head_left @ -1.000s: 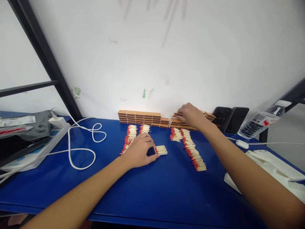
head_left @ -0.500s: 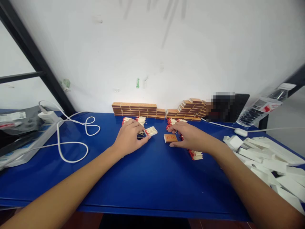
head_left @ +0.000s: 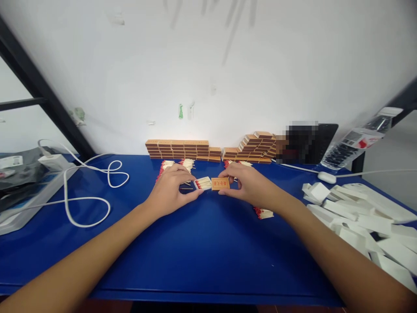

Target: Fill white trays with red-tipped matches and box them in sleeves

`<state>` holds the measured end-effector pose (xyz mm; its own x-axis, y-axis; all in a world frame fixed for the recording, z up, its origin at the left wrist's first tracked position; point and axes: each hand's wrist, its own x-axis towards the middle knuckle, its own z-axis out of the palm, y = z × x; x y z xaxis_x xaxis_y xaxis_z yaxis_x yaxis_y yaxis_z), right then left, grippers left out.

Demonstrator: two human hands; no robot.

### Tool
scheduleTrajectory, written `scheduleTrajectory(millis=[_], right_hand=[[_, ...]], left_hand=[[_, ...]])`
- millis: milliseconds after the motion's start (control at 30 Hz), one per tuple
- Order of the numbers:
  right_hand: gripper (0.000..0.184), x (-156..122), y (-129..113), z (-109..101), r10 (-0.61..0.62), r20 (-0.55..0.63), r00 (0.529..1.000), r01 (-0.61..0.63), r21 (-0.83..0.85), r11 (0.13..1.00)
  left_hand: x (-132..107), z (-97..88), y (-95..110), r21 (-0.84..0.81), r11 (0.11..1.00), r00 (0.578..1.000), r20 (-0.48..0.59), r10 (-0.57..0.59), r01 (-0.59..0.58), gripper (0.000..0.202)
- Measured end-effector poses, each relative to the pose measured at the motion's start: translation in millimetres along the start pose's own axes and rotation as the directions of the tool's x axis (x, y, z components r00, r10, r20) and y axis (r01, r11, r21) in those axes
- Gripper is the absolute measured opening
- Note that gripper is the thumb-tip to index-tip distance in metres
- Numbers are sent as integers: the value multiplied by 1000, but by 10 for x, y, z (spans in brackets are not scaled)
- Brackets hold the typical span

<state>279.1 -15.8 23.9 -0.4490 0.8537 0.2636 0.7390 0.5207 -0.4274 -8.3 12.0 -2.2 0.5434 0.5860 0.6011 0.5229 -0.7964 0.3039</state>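
Observation:
My left hand (head_left: 172,190) rests on the blue table (head_left: 202,248), its fingers closed round a small white tray of matches (head_left: 203,183). My right hand (head_left: 250,186) pinches an orange matchbox sleeve (head_left: 220,184) and holds it end to end against that tray. Loose red-tipped matches lie in rows behind my left hand (head_left: 169,165) and under my right wrist (head_left: 263,212). Against the wall stand stacked orange matchboxes (head_left: 182,149), with a second, stepped stack (head_left: 256,148) to the right.
A white cable (head_left: 87,187) loops at the left beside a charger and a grey bag. White cardboard pieces (head_left: 358,217) are piled at the right. A white mouse (head_left: 326,177) and a dark blurred object stand at the back right.
My right hand came off the stepped stack with an orange sleeve and moved left until it met the tray. My left hand stayed on the tray. The view tilted down.

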Motion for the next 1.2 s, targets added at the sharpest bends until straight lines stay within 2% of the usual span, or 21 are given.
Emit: scheduleTrajectory(millis=[233, 400, 567, 767, 1000, 1200], right_hand=[[31, 17, -43, -45, 27, -91, 995, -17, 111, 994], [32, 34, -25, 7, 29, -168, 985, 12, 241, 970], [36, 70, 58, 98, 100, -170, 980, -20, 417, 909], [35, 77, 48, 116, 123, -193, 973, -18, 474, 880], [38, 69, -38, 189, 106, -206, 973, 26, 551, 834], [34, 39, -149, 288, 42, -220, 975, 90, 552, 829]], left_hand=[[21, -38, -37, -88, 988, 990, -49, -130, 125, 27], [21, -46, -15, -194, 970, 988, -20, -156, 149, 28], [23, -30, -29, -271, 943, 979, -9, -205, 195, 30], [37, -30, -72, -341, 905, 963, 0, -271, 255, 38], [25, -3, -38, -384, 898, 971, -20, -240, 214, 38], [-5, -3, 2, -411, 898, 982, -30, -187, 159, 38]])
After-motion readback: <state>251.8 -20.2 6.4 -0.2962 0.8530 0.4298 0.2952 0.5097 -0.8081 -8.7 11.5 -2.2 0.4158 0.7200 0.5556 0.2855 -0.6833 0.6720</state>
